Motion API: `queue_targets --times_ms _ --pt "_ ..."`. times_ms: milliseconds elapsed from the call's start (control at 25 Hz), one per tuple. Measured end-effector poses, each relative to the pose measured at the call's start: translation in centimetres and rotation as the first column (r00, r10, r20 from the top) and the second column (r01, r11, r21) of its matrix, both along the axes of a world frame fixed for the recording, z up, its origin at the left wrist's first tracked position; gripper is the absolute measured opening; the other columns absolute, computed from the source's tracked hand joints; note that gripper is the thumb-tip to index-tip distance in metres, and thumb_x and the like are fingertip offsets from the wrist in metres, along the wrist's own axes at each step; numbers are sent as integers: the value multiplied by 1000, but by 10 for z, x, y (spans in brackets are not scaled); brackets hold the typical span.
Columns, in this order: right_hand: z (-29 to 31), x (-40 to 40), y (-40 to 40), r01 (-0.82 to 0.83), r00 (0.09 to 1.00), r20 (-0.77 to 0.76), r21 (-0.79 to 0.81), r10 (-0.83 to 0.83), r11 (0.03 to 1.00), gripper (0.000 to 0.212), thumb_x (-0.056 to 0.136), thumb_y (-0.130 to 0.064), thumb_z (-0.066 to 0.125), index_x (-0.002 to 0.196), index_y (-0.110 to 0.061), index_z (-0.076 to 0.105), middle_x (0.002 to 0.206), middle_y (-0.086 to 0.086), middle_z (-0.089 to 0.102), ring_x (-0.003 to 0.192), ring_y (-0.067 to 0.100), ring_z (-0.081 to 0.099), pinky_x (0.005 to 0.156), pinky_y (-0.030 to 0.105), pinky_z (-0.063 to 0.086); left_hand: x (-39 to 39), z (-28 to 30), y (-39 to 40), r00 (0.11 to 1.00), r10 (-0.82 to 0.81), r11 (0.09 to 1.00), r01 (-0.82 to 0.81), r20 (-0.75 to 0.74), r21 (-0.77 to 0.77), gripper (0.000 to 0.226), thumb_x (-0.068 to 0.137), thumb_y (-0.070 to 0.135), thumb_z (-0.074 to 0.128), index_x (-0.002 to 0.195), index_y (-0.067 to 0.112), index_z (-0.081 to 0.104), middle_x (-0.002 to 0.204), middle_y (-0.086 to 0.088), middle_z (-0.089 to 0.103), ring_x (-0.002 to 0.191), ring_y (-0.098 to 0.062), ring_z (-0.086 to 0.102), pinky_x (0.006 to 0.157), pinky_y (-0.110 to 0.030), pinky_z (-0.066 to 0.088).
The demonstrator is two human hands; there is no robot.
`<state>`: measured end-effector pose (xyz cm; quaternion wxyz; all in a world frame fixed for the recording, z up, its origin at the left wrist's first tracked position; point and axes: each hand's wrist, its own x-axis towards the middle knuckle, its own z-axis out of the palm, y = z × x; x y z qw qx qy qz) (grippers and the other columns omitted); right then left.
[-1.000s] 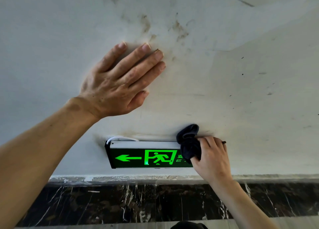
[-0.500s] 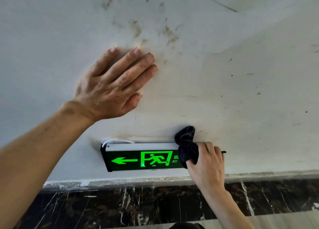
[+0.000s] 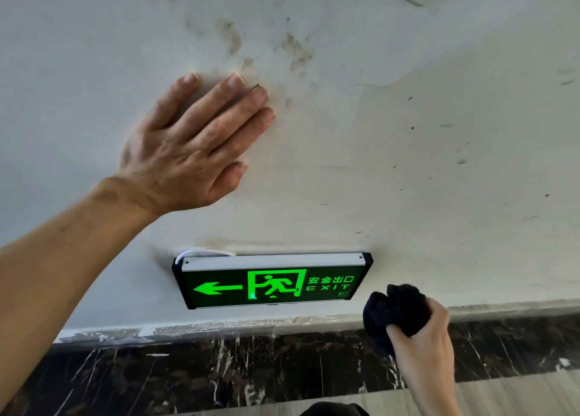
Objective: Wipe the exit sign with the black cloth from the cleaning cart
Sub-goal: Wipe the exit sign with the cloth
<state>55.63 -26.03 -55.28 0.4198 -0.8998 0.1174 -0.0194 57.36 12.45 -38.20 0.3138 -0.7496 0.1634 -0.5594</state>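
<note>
Left hand (image 3: pixel 185 152): I am seeing it lying flat, fingers spread wide, on the stained white wall (image 3: pixel 408 164).
Right hand (image 3: pixel 422 343): it is clutching the bunched black cloth (image 3: pixel 392 312).
Exit sign (image 3: pixel 273 282): glowing green, fully uncovered; the cloth is sitting just beside its lower right corner, apart from it.

The right hand (image 3: pixel 426 343) is gripping the black cloth (image 3: pixel 394 312) just beside the exit sign (image 3: pixel 273 282) while the left hand (image 3: pixel 188 152) is pressing flat on the wall (image 3: pixel 439 164).
</note>
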Motion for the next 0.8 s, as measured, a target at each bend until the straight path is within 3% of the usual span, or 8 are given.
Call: queue_targets --times_ms 120,240,440,640,800 --pt "21 18 0 -57 992 112 40 52 998 74 73 -11 74 131 -37 36 112 -7 49 93 19 53 78 37 42 0 1 -1 1000 -1 1000 1 12 8 68 95 37 47 156 8 40 159 -10 38 154 -27 24 127 -46 13" --pt "34 36 8 -145 978 164 83 130 986 60 72 -13 74 120 -40 52 115 -12 41 90 3 53 79 28 41 0 2 -2 1000 3 1000 -3 8 11 68 94 37 48 156 8 40 159 -10 39 154 -28 26 127 -46 13" --pt "27 49 33 -242 962 178 211 206 947 49 75 -16 70 109 -46 52 109 -22 48 93 -7 53 73 17 39 0 1 -1 1000 18 1000 -18 9 17 68 95 37 46 156 8 40 159 -10 38 151 -29 29 126 -46 13" --pt "2 48 41 -178 981 153 440 122 880 52 74 -24 76 105 -57 52 109 -23 61 98 -8 58 80 24 48 0 1 -1 1000 17 999 -17 18 29 69 93 37 48 155 8 42 158 -11 39 148 -31 34 126 -47 14" --pt "-11 49 41 -118 990 128 468 65 876 48 73 -24 75 101 -56 54 100 -29 63 95 -3 61 80 35 53 -1 2 -4 999 24 999 -24 23 35 77 85 38 56 155 7 42 157 -12 40 146 -33 36 124 -48 17"
